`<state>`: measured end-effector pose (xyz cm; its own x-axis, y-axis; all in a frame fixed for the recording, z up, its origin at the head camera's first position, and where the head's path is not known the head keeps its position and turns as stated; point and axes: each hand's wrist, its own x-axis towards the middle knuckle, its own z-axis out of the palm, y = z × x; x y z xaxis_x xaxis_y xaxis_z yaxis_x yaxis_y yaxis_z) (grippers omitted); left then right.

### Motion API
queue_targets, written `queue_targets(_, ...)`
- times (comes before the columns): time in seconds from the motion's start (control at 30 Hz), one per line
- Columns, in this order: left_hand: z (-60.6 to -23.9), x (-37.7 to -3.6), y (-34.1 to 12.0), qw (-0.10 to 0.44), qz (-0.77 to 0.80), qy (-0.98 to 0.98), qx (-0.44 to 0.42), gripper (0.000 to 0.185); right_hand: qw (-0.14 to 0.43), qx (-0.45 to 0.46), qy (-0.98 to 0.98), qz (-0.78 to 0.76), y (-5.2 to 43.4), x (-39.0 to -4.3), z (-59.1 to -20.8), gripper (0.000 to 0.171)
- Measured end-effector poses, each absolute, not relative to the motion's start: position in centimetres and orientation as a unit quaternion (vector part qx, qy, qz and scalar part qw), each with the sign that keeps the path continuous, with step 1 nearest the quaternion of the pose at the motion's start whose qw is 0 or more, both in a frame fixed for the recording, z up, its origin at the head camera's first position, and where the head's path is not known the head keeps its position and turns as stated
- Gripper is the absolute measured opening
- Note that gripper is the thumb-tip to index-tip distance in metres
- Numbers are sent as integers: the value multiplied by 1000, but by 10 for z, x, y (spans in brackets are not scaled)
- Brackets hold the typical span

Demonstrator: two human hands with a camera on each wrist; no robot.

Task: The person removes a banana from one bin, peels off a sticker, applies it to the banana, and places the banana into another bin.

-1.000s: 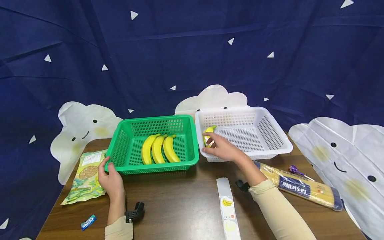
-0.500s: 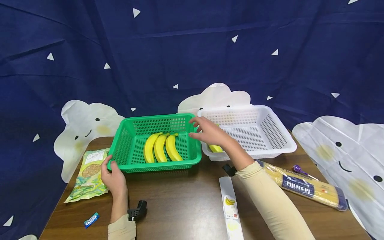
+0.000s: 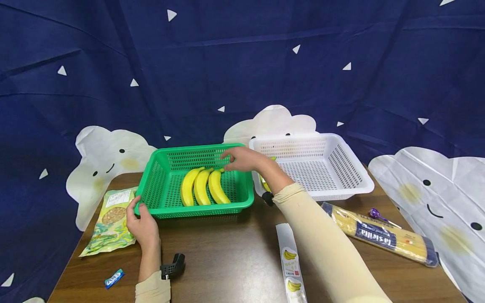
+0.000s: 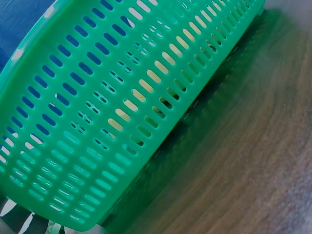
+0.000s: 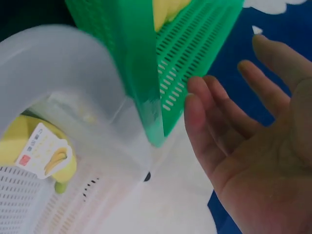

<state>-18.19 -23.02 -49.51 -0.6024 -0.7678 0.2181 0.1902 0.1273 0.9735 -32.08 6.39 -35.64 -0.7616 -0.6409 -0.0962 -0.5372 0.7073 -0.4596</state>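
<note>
In the head view, three yellow bananas (image 3: 202,188) lie side by side in the green basket (image 3: 197,211). My left hand (image 3: 144,227) holds the basket's front left corner, thumb and fingers at the rim. My right hand (image 3: 245,159) hovers over the basket's right side, fingertips near the banana stems; the right wrist view shows its fingers relaxed, holding nothing. A banana with a white sticker (image 5: 46,152) lies at the left end of the white basket (image 3: 326,196), partly hidden behind my right wrist in the head view.
A strip of banana stickers (image 3: 291,263) lies on the table in front. To the right are a spaghetti pack (image 3: 379,235) and a purple-wrapped lollipop (image 3: 375,213). A green-and-yellow food bag (image 3: 111,223) and a small blue packet (image 3: 114,278) sit on the left.
My right hand has moved left, from the stickered banana in the white basket to above the bananas in the green basket. My left hand stays at the green basket's corner.
</note>
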Motion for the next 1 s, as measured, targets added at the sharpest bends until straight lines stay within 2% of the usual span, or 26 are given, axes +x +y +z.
queue_targets(0.1, -497, -182, -231, 387, -616, -648, 226, 29, 161, -323, 913, -188, 51, -326, -360, 43)
queue_targets(0.33, -503, -185, -234, 386, -603, -661, 225, 30, 319, -249, 892, -202, 31, -330, -371, 49)
queue_targets(0.43, -503, -186, -234, 390, -603, -658, 226, 29, 338, -234, 886, -213, 23, -331, -379, 47)
queue_targets(0.7, -502, -187, -233, 408, -595, -653, 232, 28, 345, -231, 896, -160, 5, -337, -394, 42)
queue_targets(1.0, -501, -188, -230, 433, -549, -660, 275, 31, 470, -207, 836, -192, 3, -333, -395, 54)
